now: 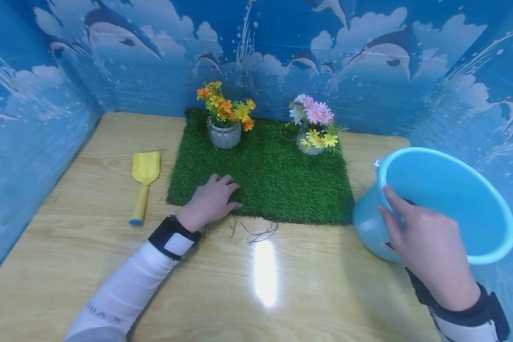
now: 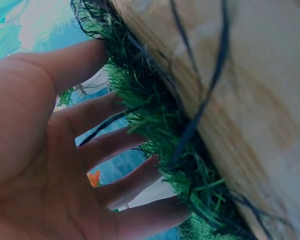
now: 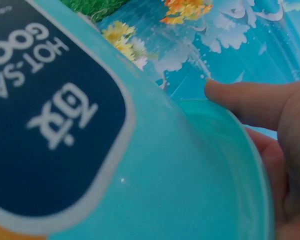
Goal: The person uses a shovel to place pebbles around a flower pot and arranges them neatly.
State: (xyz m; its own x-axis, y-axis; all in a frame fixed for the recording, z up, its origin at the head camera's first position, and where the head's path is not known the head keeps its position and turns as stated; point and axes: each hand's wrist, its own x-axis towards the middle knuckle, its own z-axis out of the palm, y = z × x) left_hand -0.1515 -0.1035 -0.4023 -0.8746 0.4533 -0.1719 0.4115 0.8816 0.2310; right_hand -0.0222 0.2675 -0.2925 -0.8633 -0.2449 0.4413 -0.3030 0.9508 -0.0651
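Observation:
My left hand (image 1: pixel 209 202) rests with spread fingers on the front left part of a green artificial turf mat (image 1: pixel 282 185). In the left wrist view its fingertips meet the frayed front edge of the turf (image 2: pixel 160 120), where dark loose threads (image 2: pixel 205 95) hang. My right hand (image 1: pixel 432 242) grips the near left rim of a light blue plastic bucket (image 1: pixel 491 209). From the right wrist, the thumb (image 3: pixel 235 97) shows over the rim, with other fingers partly hidden behind it. A dark label (image 3: pixel 55 115) with white lettering is on the bucket's outer wall.
On the mat's back part stand a grey pot of orange and yellow flowers (image 1: pixel 224 135) and a pot of pink, white and yellow flowers (image 1: pixel 314 142). A yellow toy shovel (image 1: pixel 144 183) lies left on the wooden table (image 1: pixel 222 285). Dolphin-print blue sheets (image 1: pixel 261 71) wall the back and sides.

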